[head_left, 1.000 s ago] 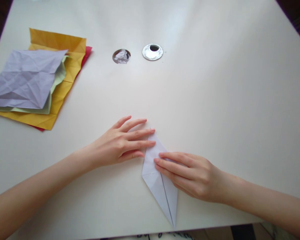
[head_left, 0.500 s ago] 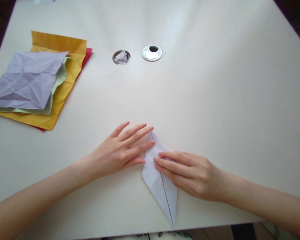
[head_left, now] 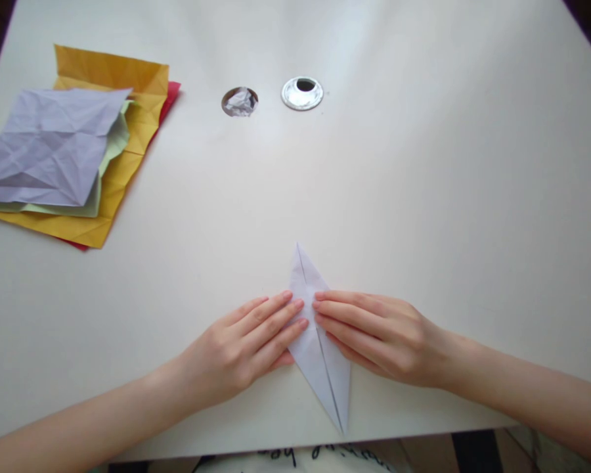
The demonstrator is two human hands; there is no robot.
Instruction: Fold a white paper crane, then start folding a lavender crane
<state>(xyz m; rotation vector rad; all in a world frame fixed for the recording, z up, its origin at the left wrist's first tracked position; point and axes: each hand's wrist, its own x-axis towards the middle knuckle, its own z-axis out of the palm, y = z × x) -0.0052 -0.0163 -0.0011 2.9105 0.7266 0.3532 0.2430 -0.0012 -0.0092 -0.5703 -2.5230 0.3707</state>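
Note:
A white sheet of paper (head_left: pixel 324 374), folded into a long narrow diamond with a crease line down its middle, lies near the table's front edge. My left hand (head_left: pixel 249 341) has its fingertips on the paper's left side, with the thumb tucked low by the edge, so the hand is closed on it. From the right, my right hand (head_left: pixel 389 335) holds the other side, fingers together on top and thumb mostly hidden below. The two sets of fingertips nearly meet at the centre line. Both the far and near points of the diamond show uncovered.
On the left lies a stack of creased papers: a lilac sheet (head_left: pixel 54 144) on top, then pale green, a yellow sheet (head_left: pixel 128 171) and red. The white table (head_left: pixel 423 197) has a hole stuffed with crumpled paper (head_left: pixel 240 102) and a silver ring (head_left: pixel 302 98) around another hole.
My left hand has moved down from the paper's far end, its spread fingers drawing together onto the left side. My right hand stays on the right side. The view has shifted slightly.

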